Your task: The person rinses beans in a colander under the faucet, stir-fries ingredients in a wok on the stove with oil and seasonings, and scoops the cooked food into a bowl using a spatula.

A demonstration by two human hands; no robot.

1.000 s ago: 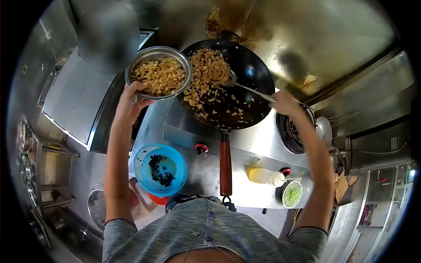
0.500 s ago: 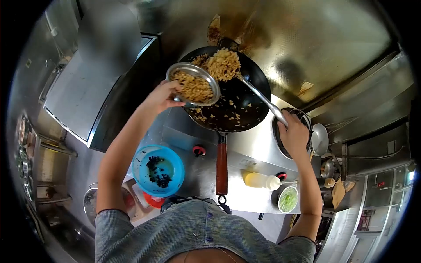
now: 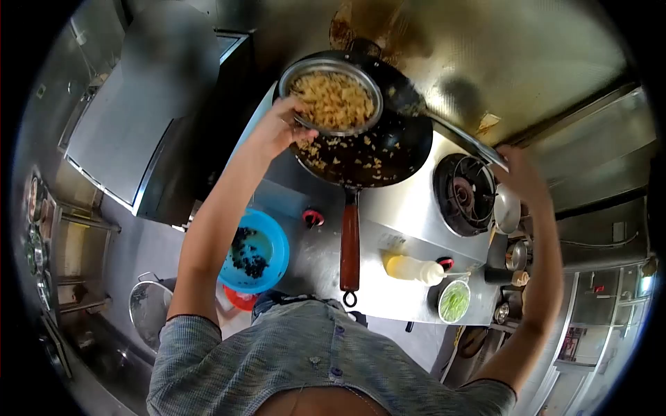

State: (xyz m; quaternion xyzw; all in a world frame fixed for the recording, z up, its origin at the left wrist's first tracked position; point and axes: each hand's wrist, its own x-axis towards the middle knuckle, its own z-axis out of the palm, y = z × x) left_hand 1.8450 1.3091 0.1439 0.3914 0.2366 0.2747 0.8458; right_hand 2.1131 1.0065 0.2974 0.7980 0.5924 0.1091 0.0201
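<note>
My left hand (image 3: 281,126) grips the near-left rim of a metal bowl (image 3: 379,104), holding it over the wok (image 3: 406,156). The bowl is heaped with golden-brown food in small pieces (image 3: 333,100), perhaps fried rice. My right hand (image 3: 522,173) is closed around the end of a ladle (image 3: 466,135) with a long metal handle. Its head is blurred at the wok's far right side, just right of the bowl. Scattered bits of the food cling to the wok's dark inside, and its wooden handle (image 3: 350,243) points toward me. The bowl hides the wok's far left part.
A blue basin (image 3: 277,253) with dark pieces in liquid stands at the left. A squeeze bottle (image 3: 416,270) and a bowl of shredded greens (image 3: 454,303) are on the counter's front right. Right of the wok sits a burner (image 3: 463,194); a greasy metal wall (image 3: 527,62) rises behind.
The bowl has moved right and away from me, and is fuller. The ladle, earlier heaped with food beside the bowl, has swung right with my right hand, uncovering the burner.
</note>
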